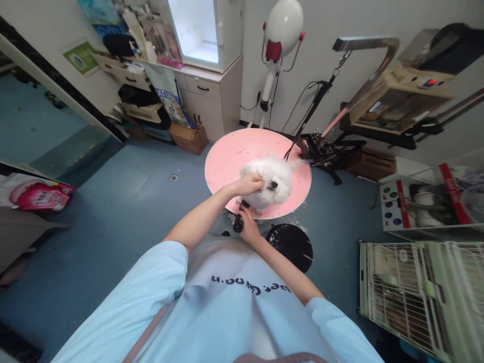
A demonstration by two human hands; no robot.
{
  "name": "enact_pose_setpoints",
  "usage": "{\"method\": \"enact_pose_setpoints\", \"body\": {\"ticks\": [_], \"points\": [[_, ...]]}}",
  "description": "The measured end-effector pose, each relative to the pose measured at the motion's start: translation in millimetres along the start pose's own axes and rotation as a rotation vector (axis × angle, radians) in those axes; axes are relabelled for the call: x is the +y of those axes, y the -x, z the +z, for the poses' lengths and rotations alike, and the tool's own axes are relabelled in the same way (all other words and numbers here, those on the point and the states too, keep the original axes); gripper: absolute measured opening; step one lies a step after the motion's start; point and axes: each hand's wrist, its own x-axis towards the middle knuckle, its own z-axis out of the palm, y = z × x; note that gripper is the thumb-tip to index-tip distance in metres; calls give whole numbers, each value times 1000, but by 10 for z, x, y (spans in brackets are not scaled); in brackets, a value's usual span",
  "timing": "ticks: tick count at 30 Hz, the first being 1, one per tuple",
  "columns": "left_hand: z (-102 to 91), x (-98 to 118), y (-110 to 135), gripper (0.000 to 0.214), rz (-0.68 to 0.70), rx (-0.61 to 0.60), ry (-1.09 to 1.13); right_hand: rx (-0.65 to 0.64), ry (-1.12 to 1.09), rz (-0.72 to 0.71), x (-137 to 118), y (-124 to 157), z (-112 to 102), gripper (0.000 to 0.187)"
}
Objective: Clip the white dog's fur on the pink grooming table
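A fluffy white dog (pixel 282 174) is on the round pink grooming table (pixel 223 156), its dark nose pointing toward me. My left hand (pixel 250 183) reaches over the near edge to the side of its face, fingers curled in against the fur beside the muzzle. In my right hand (pixel 248 226) is a black hair clipper (pixel 238 223), held low at the table's near rim, below the dog's chest. The clipper's upper end is close to the dog's body; whether it touches the fur I cannot tell.
A grooming arm (pixel 365 43) with a black strap (pixel 315 106) rises at the table's right rear. Behind stands a white dryer (pixel 284 27). A black round stool (pixel 291 247) is near my right forearm. Wire cages (pixel 397 287) are at right, a cabinet (pixel 206 103) at back left.
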Motion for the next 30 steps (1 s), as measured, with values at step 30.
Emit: {"method": "enact_pose_setpoints", "body": {"ticks": [30], "points": [[193, -448, 327, 34, -28, 559, 141, 336, -212, 93, 169, 7, -1105, 24]]}}
